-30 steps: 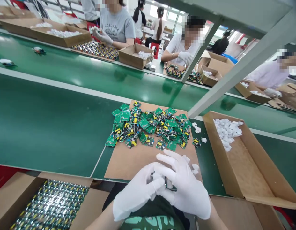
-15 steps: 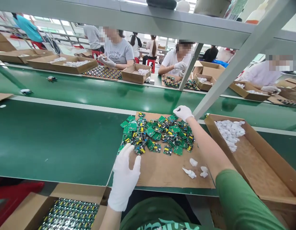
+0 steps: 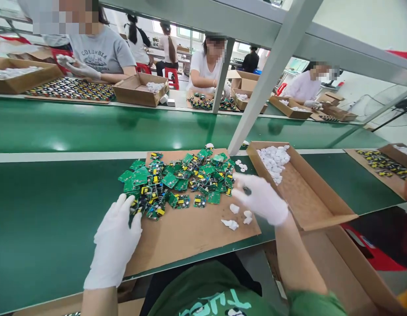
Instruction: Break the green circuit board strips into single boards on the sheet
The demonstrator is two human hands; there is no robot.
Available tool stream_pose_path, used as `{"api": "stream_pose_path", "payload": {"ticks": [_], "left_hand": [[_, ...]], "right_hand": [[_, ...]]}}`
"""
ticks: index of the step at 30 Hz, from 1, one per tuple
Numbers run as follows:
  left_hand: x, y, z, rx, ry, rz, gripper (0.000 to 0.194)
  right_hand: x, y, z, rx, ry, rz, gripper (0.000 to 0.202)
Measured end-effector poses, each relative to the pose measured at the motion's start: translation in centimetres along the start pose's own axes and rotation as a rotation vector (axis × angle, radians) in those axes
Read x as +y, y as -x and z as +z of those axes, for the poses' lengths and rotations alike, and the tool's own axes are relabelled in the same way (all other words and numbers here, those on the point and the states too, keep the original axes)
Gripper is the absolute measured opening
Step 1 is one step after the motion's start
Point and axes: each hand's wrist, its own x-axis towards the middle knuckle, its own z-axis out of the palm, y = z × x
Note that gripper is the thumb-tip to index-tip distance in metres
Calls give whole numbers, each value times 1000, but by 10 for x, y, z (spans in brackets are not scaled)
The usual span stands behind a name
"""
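Note:
A heap of green circuit boards with yellow components lies on a cardboard sheet. Beside its lower left edge is my left hand, white-gloved, thumb and fingers apart around boards at the edge; whether it touches them I cannot tell. My right hand, also gloved and slightly blurred, hovers right of the heap with thumb and fingers apart and nothing visible in it. Just below and left of it, crumpled white pieces lie on the cardboard. Small white discs sit beyond the hand.
A shallow cardboard box with a pile of white pieces stands at the right. A slanted grey post rises behind the heap. Across the green conveyor belt, people work beside boxes and boards. Another box is below the table's edge.
My right hand has come back from the far edge of the heap, where it was closed around something dark, and its fingers are now apart. The view has turned right.

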Motion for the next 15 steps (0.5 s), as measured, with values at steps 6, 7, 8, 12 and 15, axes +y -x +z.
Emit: {"api": "stream_pose_path", "payload": {"ticks": [6,7,8,12,15], "left_hand": [[11,2,-11,0,-68,-67,46],[13,3,-11,-10,-71,-88,48],[15,4,-12,-17,-73,-113,50],[20,9,-11,5,-86,-178,58],[21,11,-9,35,-83,-214,58]], "right_hand": [[14,52,45,-115,93,-20,25],[14,51,48,-96,53,-25,27],[13,51,50,-63,-29,-19,29],[1,54,46,-18,-759,157,27],[-10,61,44,-100,-1291,276,29]]}}
